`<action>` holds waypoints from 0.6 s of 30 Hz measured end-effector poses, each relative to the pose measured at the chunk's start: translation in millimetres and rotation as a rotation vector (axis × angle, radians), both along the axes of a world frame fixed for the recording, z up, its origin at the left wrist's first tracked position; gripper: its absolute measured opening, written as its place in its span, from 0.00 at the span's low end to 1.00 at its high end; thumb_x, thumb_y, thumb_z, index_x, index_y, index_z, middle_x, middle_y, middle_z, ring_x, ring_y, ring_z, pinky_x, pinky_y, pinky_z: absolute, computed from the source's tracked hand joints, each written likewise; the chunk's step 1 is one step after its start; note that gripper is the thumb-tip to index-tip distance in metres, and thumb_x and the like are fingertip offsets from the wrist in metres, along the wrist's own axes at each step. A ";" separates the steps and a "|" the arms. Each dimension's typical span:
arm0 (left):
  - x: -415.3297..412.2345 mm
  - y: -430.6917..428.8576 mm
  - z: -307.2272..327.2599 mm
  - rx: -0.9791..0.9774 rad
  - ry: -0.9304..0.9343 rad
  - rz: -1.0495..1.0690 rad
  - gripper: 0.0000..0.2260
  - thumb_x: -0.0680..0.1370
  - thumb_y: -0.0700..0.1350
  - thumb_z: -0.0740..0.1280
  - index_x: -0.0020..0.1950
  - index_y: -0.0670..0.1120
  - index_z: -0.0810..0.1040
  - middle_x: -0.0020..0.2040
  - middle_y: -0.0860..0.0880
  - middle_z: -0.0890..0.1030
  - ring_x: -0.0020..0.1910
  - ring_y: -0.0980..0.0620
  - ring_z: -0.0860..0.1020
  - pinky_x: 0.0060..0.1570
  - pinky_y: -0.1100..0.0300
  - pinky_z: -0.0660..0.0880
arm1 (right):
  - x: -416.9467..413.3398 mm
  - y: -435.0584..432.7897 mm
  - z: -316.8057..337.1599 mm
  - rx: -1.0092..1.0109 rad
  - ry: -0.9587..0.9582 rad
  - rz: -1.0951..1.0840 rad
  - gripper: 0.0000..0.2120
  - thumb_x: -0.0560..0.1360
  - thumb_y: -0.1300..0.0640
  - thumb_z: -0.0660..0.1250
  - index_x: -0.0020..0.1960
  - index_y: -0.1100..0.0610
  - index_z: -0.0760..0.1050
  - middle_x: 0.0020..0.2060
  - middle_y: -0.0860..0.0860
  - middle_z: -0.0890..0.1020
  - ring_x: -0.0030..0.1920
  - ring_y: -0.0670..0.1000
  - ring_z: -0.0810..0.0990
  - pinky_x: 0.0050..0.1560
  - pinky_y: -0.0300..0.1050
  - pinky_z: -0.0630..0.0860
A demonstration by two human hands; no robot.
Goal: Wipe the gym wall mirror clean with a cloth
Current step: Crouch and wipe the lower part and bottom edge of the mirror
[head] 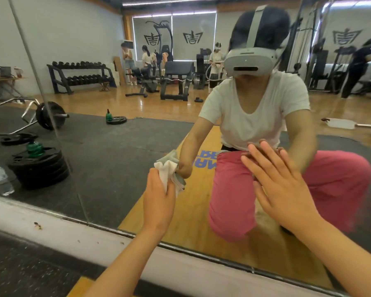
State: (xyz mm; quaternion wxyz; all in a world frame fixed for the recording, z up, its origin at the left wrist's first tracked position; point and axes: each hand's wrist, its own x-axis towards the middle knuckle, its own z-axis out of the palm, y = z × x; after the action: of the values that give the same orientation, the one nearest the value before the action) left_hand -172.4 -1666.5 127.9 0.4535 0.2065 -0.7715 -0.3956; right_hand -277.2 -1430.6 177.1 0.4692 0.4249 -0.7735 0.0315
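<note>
Head view: person crouches facing the mirror (pixel 116 159).

Left grip (pixel 159 200) is clenched round a bunched white cloth (pixel 167 171), fingers curled over it. The cloth touches the glass low on the mirror, above its bottom edge, and meets its own reflection there.

Right grip (pixel 282 189) is released: fingers straight and spread, palm laid flat on the glass, right of the cloth and apart from it.

A white ledge (pixel 51 217) runs under the mirror. A seam (pixel 49 116) between mirror panels lies left of the cloth.

Reflected: a water bottle (pixel 0 179) with a green cap, a stack of black weight plates (pixel 39 168) just beside it, and a dumbbell rack (pixel 79 76) far back.
</note>
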 end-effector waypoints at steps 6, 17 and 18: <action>-2.7 -4.1 1.2 0.142 0.020 0.124 0.08 0.79 0.38 0.63 0.50 0.45 0.64 0.46 0.44 0.76 0.45 0.40 0.75 0.41 0.47 0.71 | 10.6 26.6 2.1 -0.097 -0.030 -0.011 0.28 0.73 0.62 0.64 0.73 0.58 0.69 0.76 0.54 0.64 0.77 0.56 0.59 0.76 0.58 0.56; -19.4 71.3 9.9 -0.117 0.028 -0.074 0.08 0.78 0.39 0.65 0.54 0.46 0.68 0.45 0.53 0.74 0.39 0.56 0.68 0.33 0.63 0.62 | 1.7 73.6 -27.0 -0.091 -0.180 -0.074 0.31 0.72 0.61 0.63 0.75 0.56 0.65 0.77 0.54 0.60 0.78 0.55 0.55 0.77 0.57 0.50; -17.5 66.4 10.4 -0.120 0.025 -0.060 0.07 0.78 0.39 0.65 0.53 0.45 0.68 0.42 0.55 0.73 0.36 0.56 0.67 0.33 0.66 0.63 | 2.2 72.4 -27.3 -0.098 -0.198 -0.064 0.31 0.72 0.60 0.64 0.75 0.57 0.65 0.77 0.54 0.60 0.78 0.55 0.54 0.77 0.57 0.49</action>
State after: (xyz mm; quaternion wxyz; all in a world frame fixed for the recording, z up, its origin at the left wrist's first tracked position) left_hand -189.8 -1600.1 138.3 0.4627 0.1507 -0.7939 -0.3646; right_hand -275.0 -1358.2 149.7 0.4114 0.3712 -0.8269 0.0961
